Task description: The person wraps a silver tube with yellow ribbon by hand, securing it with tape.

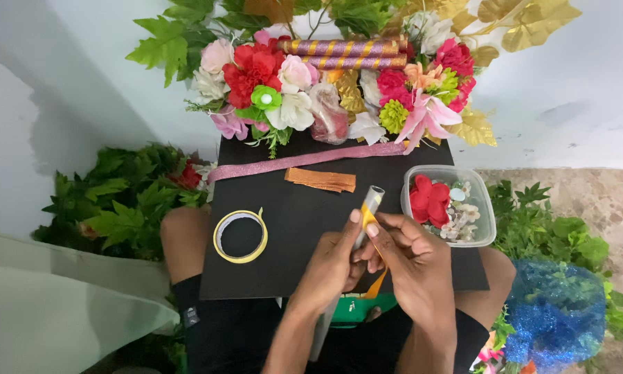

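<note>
- Holding a long grey cardboard-like tube (362, 225) between both hands, the person has it slanted over a black board (291, 228) that rests across the lap and serves as the worktop.
- The tube's long axis runs from its open upper end, near the clear plastic tub (482, 208), down and to the left toward the person's body, where its lower end passes under the left wrist.
- The left hand (332, 266) is wrapped around the tube from the left, thumb pressed on it just below the upper end; its grip is closed on the tube.
- The right hand (412, 260) meets it from the right at the same height, fingertips pinching a narrow orange ribbon strip (372, 232) against the tube; the strip's tail hangs below the hands.
- Both hands sit at the upper third, so the bare top end lies just beyond the fingertips, away from the body.
- A yellow tape roll (240, 236) lies well left of the hands; a folded orange ribbon piece (320, 180) lies beyond them, near the artificial flower arrangement (325, 90).
</note>
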